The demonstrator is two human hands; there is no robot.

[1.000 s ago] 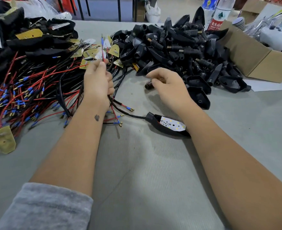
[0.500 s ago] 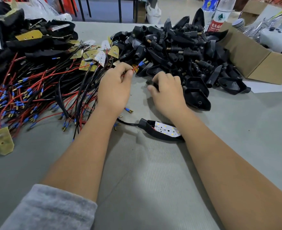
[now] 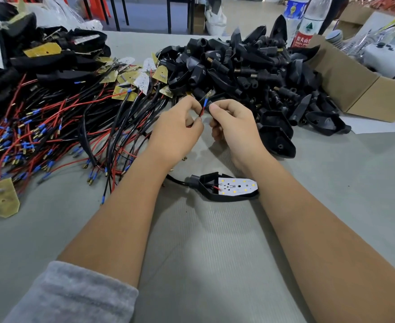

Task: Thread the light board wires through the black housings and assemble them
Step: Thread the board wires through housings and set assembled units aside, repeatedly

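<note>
Wires pinched in the left hand meet a black housing gripped by the right hand — threading underway; next, likely feeding the tips through.

Assembly workshop: heaped housings, wires.

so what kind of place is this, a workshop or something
Most likely a small factory assembly bench: a heap of identical black housings, a big tangle of red and black wires, and one finished light lying between the person's arms.
</note>
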